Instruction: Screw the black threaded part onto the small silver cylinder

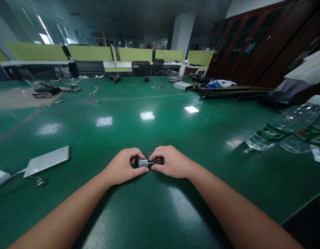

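Low over the green tabletop (147, 207), both hands meet on a small part lying crosswise between them. It shows as a silver metal cylinder (143, 163) with a dark, ridged shaft (155, 162) to its right; its exact kind cannot be made out. My left hand (121, 166) is closed around the cylinder, thumb below and fingers above. My right hand (172, 162) pinches the dark shaft with thumb and fingertips. The fingers partly hide both ends of the part. The two hands' fingertips are nearly touching.
At left lie a flat silver slab (48, 161) with a white cable and a small metal piece (41, 182). Clear plastic bottles (272, 133) stand at right. Farther back are dark long strips (227, 92), a grey box (182, 85), a white bottle (182, 69) and a cord (92, 95).
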{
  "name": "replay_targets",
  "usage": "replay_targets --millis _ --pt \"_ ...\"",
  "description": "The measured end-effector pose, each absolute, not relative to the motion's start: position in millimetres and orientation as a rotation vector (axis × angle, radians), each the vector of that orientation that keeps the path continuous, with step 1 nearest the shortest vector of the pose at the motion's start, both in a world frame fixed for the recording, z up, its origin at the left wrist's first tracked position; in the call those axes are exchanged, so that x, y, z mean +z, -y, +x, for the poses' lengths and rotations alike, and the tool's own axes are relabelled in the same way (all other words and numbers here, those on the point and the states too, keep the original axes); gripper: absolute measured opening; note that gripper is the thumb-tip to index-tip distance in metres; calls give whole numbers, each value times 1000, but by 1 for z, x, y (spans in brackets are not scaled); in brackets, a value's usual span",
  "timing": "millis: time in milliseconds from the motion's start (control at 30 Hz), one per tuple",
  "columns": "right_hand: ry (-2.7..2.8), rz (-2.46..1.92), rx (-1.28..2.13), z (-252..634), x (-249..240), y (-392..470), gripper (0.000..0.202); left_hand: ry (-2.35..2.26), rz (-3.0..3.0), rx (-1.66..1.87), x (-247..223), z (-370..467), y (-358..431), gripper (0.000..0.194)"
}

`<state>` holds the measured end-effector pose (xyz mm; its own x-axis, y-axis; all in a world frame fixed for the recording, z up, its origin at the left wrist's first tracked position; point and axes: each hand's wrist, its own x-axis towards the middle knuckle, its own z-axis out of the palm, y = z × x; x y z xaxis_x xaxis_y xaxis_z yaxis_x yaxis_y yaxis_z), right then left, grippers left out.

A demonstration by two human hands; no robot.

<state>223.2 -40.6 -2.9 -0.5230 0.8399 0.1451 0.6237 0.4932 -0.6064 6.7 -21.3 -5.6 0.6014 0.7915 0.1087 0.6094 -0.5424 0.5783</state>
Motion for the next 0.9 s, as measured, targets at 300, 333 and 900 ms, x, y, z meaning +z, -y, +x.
replay_targets --millis 300,333,900 --pt "2339 -1233 623 218 -1 43 13 -1106 2343 471 -6 7 20 25" --pt "2343 -1236 621 218 -1 43 13 -1106 2341 469 -6 7 20 25" --pt "2387 -1251 627 226 2 43 13 -1116 2343 430 -4 6 21 28"
